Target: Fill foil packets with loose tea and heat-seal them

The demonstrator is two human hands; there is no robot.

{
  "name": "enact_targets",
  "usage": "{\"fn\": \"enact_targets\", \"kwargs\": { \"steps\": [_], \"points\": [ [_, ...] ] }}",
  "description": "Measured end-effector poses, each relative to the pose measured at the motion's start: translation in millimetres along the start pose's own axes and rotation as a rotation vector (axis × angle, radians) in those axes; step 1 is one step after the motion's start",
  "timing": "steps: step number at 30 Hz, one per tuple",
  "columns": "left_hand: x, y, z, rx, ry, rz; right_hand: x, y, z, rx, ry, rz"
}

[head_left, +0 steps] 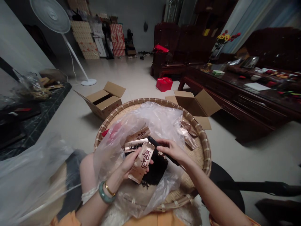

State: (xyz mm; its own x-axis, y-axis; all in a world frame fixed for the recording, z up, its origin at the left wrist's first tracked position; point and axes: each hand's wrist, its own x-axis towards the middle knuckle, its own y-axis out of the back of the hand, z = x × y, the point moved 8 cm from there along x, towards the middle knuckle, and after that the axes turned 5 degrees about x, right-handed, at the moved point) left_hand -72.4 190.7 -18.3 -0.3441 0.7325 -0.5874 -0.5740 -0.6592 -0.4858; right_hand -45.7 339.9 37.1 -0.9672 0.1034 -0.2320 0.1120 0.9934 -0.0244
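Note:
A round woven bamboo tray (204,147) rests on my lap, lined with a clear plastic bag (155,121) that holds a heap of dark loose tea leaves (157,171). My left hand (130,164) is closed on a small copper-coloured foil packet (142,161) printed with black characters, held upright over the leaves. My right hand (172,150) grips a black scoop (158,143) whose end points at the packet's mouth. Two more packets (137,139) lie just behind, and several empty ones (188,133) sit at the tray's right side.
Open cardboard boxes (105,99) (196,103) stand on the pale floor beyond the tray, with red boxes (164,84) farther back. A standing fan (53,14) is at the left. A dark wooden table (246,94) runs along the right. Another plastic bag (30,175) is at my left.

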Motion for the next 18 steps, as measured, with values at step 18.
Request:
{"fn": "enact_targets", "kwargs": {
  "steps": [18],
  "points": [
    [4, -7.4, -2, 0.007, 0.004, -0.062, 7, -3, 4, -0.201, 0.153, 0.128]
  ]
}}
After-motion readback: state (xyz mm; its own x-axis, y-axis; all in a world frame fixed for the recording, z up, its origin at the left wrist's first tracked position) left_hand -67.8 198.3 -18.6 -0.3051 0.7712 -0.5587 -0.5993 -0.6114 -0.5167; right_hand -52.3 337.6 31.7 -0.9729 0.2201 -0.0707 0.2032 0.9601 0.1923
